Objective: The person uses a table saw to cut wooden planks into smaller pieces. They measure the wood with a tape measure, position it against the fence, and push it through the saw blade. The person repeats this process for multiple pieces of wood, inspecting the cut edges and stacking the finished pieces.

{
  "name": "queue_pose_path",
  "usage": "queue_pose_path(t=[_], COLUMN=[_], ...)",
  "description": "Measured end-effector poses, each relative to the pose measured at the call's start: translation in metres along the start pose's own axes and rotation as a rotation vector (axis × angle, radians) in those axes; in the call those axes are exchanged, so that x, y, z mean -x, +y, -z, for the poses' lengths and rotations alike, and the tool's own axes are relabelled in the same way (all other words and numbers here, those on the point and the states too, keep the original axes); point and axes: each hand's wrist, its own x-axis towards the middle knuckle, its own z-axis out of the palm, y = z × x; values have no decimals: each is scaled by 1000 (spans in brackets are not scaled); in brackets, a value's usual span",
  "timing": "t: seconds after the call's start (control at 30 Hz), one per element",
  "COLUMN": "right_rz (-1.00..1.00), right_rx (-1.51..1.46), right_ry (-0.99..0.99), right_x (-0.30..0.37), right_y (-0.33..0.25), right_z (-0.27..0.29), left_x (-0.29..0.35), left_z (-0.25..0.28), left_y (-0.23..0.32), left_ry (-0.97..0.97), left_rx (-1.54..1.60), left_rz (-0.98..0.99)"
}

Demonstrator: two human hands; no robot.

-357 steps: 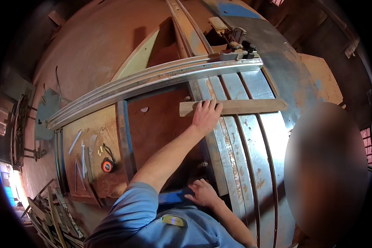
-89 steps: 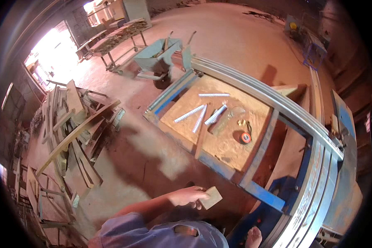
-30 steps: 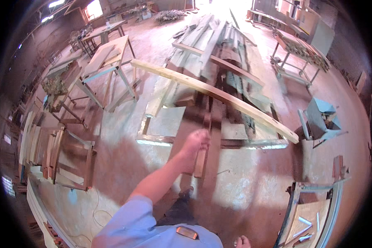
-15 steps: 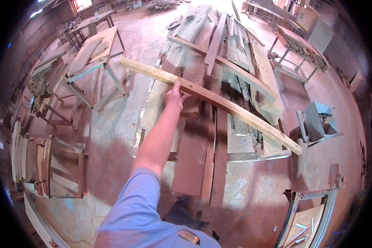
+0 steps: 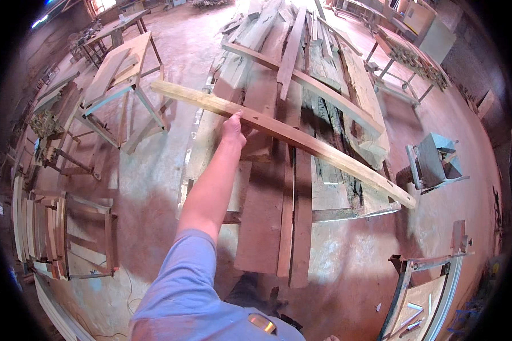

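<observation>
A long squared wooden beam lies slantwise over a pile of planks, its left end farther away and its right end nearer. It has small slots cut in it. Stretched forward, my left hand grips the beam left of its middle, thumb along the near edge and fingers mostly hidden behind and under it. A sliver of my right hand shows at the lower edge; its fingers cannot be made out. Beyond the held beam, a second beam crosses the pile. Long dark boards stretch from the pile toward me.
To the left stand a wooden-topped work table and a rack of upright wood pieces. A blue-grey metal stand is on the right. A metal-framed bench with loose pieces sits near right. Bundled sticks lie farther back.
The beam's left end has shifted slightly left, and my left hand with it, still gripping. A bit of my right hand now shows at the lower edge.
</observation>
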Motion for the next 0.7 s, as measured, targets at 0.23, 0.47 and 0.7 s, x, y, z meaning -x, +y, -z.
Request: queue_pose_path(t=[0.23,0.47,0.7], right_rz=[16,243,280], right_rx=[-209,-440,-1121], right_ry=[46,-105,-515], right_x=[-51,-120,-175], right_y=[-63,-266,-380], right_z=[13,-27,-84], left_x=[77,181,256], left_z=[56,99,149], left_y=[7,6,-3], left_ry=[-263,-315,-496], left_rx=[230,278,223], left_rz=[14,-149,-160])
